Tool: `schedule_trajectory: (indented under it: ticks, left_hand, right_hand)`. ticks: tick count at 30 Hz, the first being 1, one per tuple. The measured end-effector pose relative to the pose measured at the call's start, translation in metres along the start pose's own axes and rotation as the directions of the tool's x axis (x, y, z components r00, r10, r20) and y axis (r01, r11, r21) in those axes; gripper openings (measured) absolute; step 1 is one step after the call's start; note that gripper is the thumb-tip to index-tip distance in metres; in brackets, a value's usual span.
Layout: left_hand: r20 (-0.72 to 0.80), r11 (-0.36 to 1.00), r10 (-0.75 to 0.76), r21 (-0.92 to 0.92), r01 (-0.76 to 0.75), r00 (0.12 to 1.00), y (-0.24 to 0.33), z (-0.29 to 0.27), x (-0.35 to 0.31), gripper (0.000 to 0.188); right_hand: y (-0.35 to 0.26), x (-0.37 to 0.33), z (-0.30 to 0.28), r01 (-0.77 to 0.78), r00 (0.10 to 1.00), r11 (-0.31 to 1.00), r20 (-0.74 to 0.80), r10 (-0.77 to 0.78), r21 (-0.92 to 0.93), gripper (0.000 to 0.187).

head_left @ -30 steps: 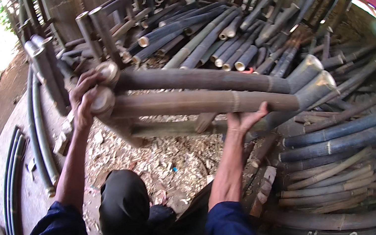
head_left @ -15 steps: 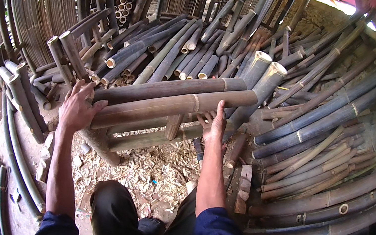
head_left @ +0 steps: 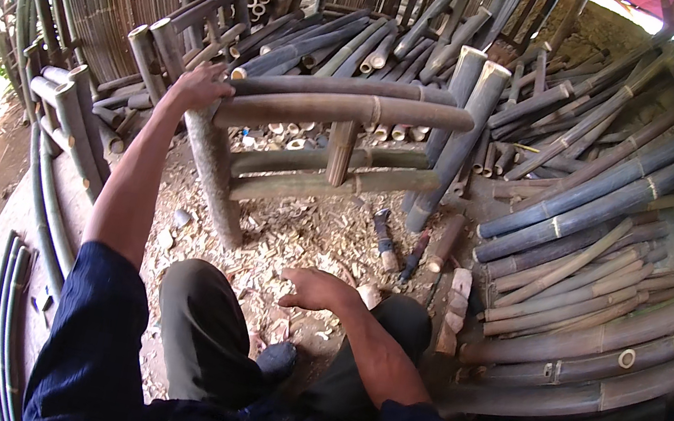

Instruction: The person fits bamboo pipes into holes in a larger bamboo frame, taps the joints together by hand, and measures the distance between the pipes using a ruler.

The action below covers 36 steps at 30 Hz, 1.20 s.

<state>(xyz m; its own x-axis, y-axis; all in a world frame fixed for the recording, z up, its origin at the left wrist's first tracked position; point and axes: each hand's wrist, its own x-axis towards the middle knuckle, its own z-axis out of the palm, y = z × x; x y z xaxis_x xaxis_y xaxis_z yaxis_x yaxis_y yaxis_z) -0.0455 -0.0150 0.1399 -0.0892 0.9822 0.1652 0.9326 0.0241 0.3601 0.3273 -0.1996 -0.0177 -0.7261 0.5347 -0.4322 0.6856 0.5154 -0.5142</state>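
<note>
A bamboo frame (head_left: 309, 114) with two thick top rails, a short upright post (head_left: 340, 152) and lower cross rails stands in front of me. Two thick dark bamboo legs (head_left: 461, 133) hold up its right end, and a rough slanting leg (head_left: 215, 175) its left. My left hand (head_left: 200, 89) grips the left end of the top rails, arm stretched out. Closer in, my right hand (head_left: 314, 289) hovers above the wood shavings (head_left: 260, 238) between my knees, empty, with its fingers loosely bent and apart.
Two slim dark tools (head_left: 385, 242) lie on the ground near the right legs, beside a short bamboo piece (head_left: 446, 243) and a brick-like block (head_left: 454, 311). Bamboo poles (head_left: 599, 207) are heaped at right and behind. A bamboo structure (head_left: 69, 118) stands at left.
My right hand has let go of the front top rail and drawn back toward my knees. The frame now appears farther off, showing more of its legs and lower rails. My left hand stays at its left end.
</note>
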Motion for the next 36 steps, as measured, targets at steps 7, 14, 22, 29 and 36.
schedule_trajectory:
  ticks: [7, 14, 22, 29, 36]
  left_hand:
    - [-0.043, 0.966, 0.098, -0.236, -0.106, 0.994, -0.054, 0.008, 0.030, 0.064]
    - [-0.028, 0.962, 0.062, -0.264, -0.068, 0.998, -0.045, -0.001, 0.017, 0.070]
    - [0.023, 0.996, 0.088, -0.007, -0.088, 0.996, -0.044, 0.003, 0.045, 0.070]
    - [0.178, 0.820, 0.334, 0.429, -0.379, 0.926, -0.077, 0.006, 0.075, 0.028]
    - [-0.051, 0.956, 0.066, 0.289, -0.048, 0.997, -0.079, 0.001, 0.046, 0.060]
  right_hand:
    - [-0.010, 0.012, 0.011, 0.127, 0.989, 0.992, -0.073, -0.125, 0.017, 0.068]
    - [-0.010, -0.002, -0.024, 0.067, 0.974, 0.998, -0.218, -0.067, -0.010, 0.053]
    - [-0.012, 0.002, -0.012, 0.158, 0.978, 0.985, -0.150, -0.146, 0.069, 0.058]
    - [0.001, 0.018, -0.024, -0.064, 0.987, 0.988, -0.138, 0.084, 0.144, 0.064]
    - [0.016, 0.045, -0.041, -0.082, 0.858, 0.946, -0.461, 0.227, 0.313, 0.056]
